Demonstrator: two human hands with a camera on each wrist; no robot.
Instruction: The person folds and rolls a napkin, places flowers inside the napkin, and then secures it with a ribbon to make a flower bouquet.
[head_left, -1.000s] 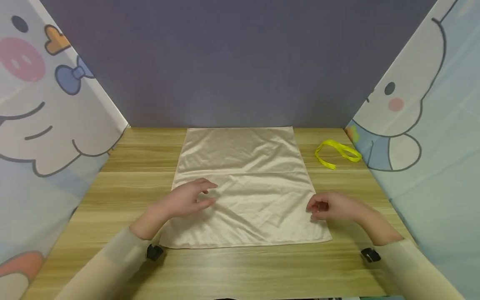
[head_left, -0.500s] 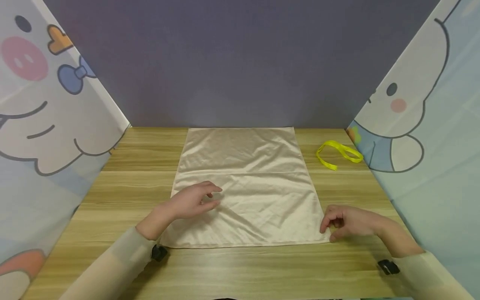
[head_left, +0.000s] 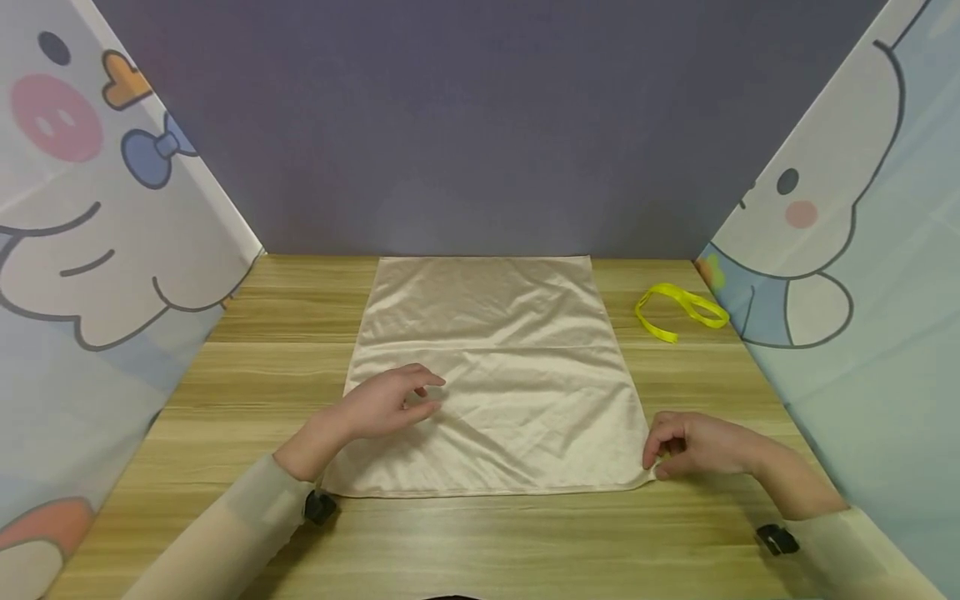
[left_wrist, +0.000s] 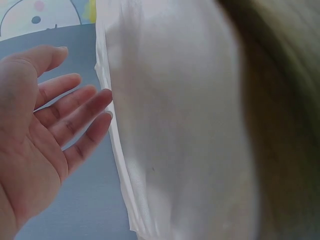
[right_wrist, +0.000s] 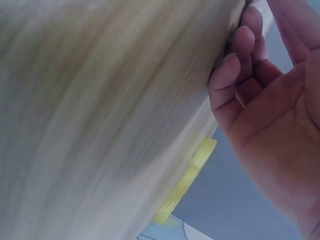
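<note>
A satiny beige cloth (head_left: 495, 392) lies spread on the wooden table, lightly wrinkled, with a crease running across its middle. At its near right corner my right hand (head_left: 705, 443) pinches the fabric between thumb and fingers, and the edge there is drawn up slightly. My left hand (head_left: 390, 402) hovers over the cloth's left part with fingers relaxed and thumb apart, holding nothing. In the left wrist view the left palm (left_wrist: 40, 150) shows, its fingers loosely bent beside the cloth (left_wrist: 175, 120). The right wrist view shows curled fingers (right_wrist: 225, 75); the pinched corner is mostly hidden there.
A yellow ribbon (head_left: 678, 307) lies looped on the table (head_left: 487, 542) to the right of the cloth. A dark grey panel (head_left: 480, 125) stands behind, and cartoon-printed curtains (head_left: 885, 250) flank both sides.
My right hand has moved right and toward me from the cloth's right edge to its near right corner and taken hold of it. My left hand has shifted slightly right.
</note>
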